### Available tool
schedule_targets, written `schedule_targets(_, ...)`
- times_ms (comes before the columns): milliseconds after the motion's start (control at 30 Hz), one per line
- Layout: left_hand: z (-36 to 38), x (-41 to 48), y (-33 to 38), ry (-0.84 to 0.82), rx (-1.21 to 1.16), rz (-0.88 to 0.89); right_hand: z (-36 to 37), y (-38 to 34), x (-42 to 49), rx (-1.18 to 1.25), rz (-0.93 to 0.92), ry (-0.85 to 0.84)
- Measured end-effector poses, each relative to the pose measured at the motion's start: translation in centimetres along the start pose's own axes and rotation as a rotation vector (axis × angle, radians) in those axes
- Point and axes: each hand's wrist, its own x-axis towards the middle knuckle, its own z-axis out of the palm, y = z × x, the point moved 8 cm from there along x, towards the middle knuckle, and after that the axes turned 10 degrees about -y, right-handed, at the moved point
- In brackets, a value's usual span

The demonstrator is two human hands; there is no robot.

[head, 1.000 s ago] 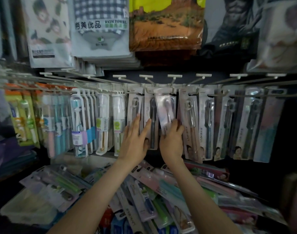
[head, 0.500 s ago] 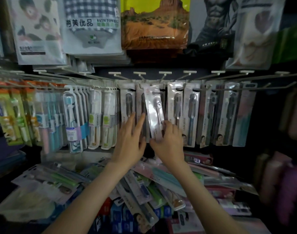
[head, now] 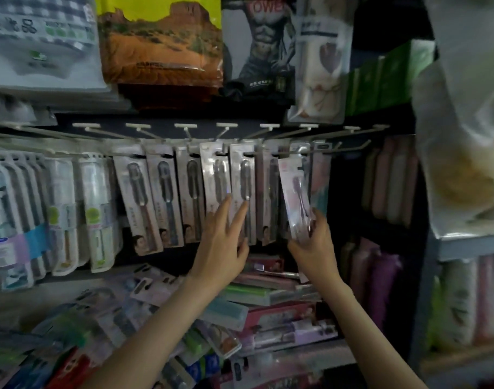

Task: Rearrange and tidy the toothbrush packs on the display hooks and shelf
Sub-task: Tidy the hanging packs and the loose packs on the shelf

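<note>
A row of toothbrush packs (head: pixel 167 200) hangs from white display hooks (head: pixel 229 127) across the middle of the rack. My right hand (head: pixel 314 245) grips the lower end of a clear pink toothbrush pack (head: pixel 294 197), tilted, with its top near the hooks at the right end of the row. My left hand (head: pixel 226 242) has straight fingers touching the hanging packs (head: pixel 243 192) in the middle of the row. More toothbrush packs (head: pixel 268 318) lie piled loosely on the shelf below.
Towel bags (head: pixel 158 40) hang above the hooks. Several light packs (head: pixel 57 214) hang at the left end of the row. Pink and purple goods (head: pixel 386 186) fill the dark bay to the right, next to a shelf unit (head: pixel 464 245) with bagged items.
My right hand has carried the pink pack from the middle of the row to its right end. My left hand moved right along the hanging packs. The view has swung right.
</note>
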Motion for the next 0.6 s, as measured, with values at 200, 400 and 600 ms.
schedule_targets(200, 0.4, 1.1, 2.3, 0.074, -0.019, -0.013, -0.2, 1.4, 0.4, -0.163, -0.078, -0.262)
schedule_targets(400, -1.5, -2.8, -0.4, 0.113, -0.004, -0.052, 2.5, 1.9, -0.5, -0.260, -0.150, -0.535)
schedule_targets(600, -2.7, -8.2, -6.2, -0.063, 0.128, -0.187, 11.1, -1.2, -2.1, -0.347, -0.248, -0.841)
